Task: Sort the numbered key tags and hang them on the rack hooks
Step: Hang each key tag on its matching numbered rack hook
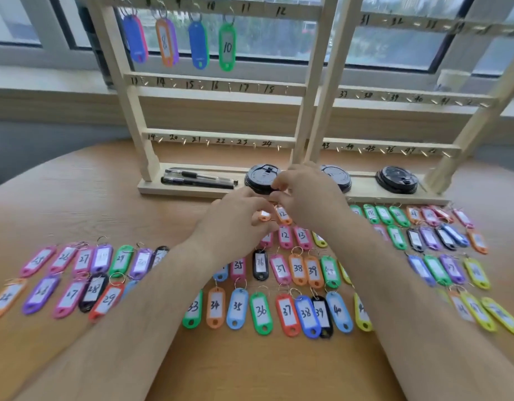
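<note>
**Hands.** The left hand (238, 219) has its fingers curled, with the tips at a small orange key tag (263, 215). Whether it pinches the tag cannot be told. The right hand (306, 198) also has its fingers curled and meets the left hand fingertip to fingertip. Its grip cannot be told either. An orange tag marked 12 (282, 214) lies just under it. Both hands are just in front of the left rack (221, 92), at the right end of its base.

**Tags on the tabletop.** The loose key tags (261, 312) lie flat on the tabletop (250, 371) in front of the left rack, in rows.
- Pink tags 12 (284, 235) and 13 (302, 236) lie directly below the hands.
- Two rows running from the thirties to 40 lie farther out from the rack.
- A group numbered 25 to 29 (82, 260) lies to the front left.
- More tags lie to the front right, their numbers blurred.

**Left rack.**
- Four hooks on the top rail carry tags: a blue tag over a pink one (135, 39), an orange tag marked 8 over a purple one (166, 41), a blue tag (198, 44), and a green tag marked 10 (227, 47).
- The lower rails are numbered 13–18 and 19–24.
- On the base lie two black pens (197, 179) and a black round lid (260, 178).

**Surroundings.** A second rack (409, 96) stands just to the right of the left rack. Two more black lids (397, 179) sit on its base.
</note>
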